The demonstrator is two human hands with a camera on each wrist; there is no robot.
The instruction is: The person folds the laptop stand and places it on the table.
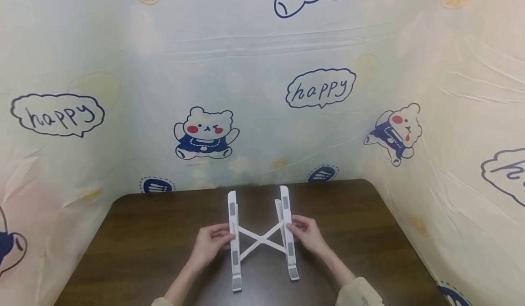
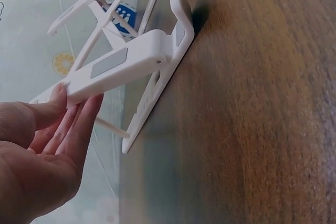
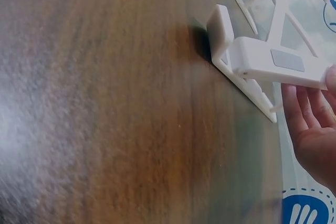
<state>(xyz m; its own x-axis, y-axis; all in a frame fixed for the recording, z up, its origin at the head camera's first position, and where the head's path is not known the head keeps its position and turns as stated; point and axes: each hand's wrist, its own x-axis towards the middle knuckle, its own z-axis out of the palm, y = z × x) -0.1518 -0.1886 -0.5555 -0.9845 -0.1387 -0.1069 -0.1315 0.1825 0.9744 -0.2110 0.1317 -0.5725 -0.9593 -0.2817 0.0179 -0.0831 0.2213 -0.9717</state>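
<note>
**Both hands flank a white folding stand, one on each rail**

The white stand (image 1: 261, 239) sits on the dark wood-grain table (image 1: 369, 224), near the middle and a little toward the near edge. Its two long rails run from near to far, so the long axis points away from the person, and two thin struts cross between them in an X. The left hand (image 1: 212, 243) lies just left of the left rail, the right hand (image 1: 306, 235) just right of the right rail; each is equally close to its own rail, with the stand between them. In the left wrist view the thumb (image 2: 52, 106) presses the top of the raised rail and the fingers (image 2: 79, 129) curl under it, pinching it. In the right wrist view the right hand's fingers (image 3: 310, 111) lie fairly straight beneath the rail, touching it; whether the thumb closes on top I cannot tell. The stand is smooth, hard, matte plastic with grey rubbery pads (image 1: 232, 209) inset on the rails and an upturned lip (image 1: 236, 283) at each near end. A thin printed cloth screen (image 1: 262, 91) with cartoon bears surrounds the table
</note>
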